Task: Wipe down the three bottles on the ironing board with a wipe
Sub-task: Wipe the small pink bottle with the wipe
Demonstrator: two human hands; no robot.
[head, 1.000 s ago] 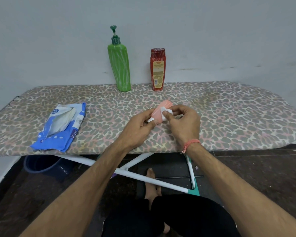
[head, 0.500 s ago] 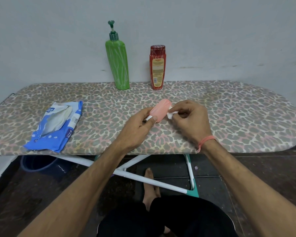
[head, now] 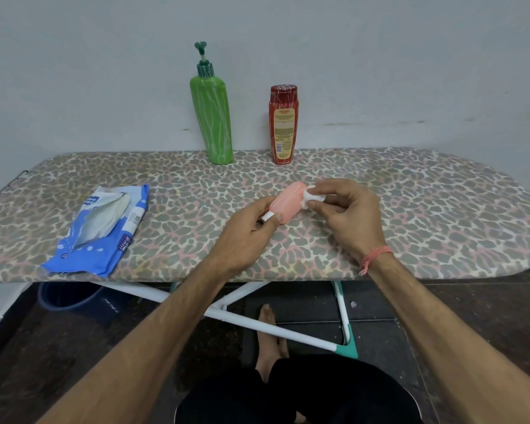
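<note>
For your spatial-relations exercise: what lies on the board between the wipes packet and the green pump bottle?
Head view: nothing, only bare patterned cover of the ironing board between the wipes packet and green pump bottle.

Red bottle (head: 282,125) label (print) unreadable

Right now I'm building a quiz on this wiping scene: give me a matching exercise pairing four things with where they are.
1 green pump bottle
2 pink bottle
3 wipe
4 wipe packet

A lying open on the board's left
B pinched by the right hand
C held by the left hand
D upright by the wall

Pairs: 1-D, 2-C, 3-B, 4-A
</note>
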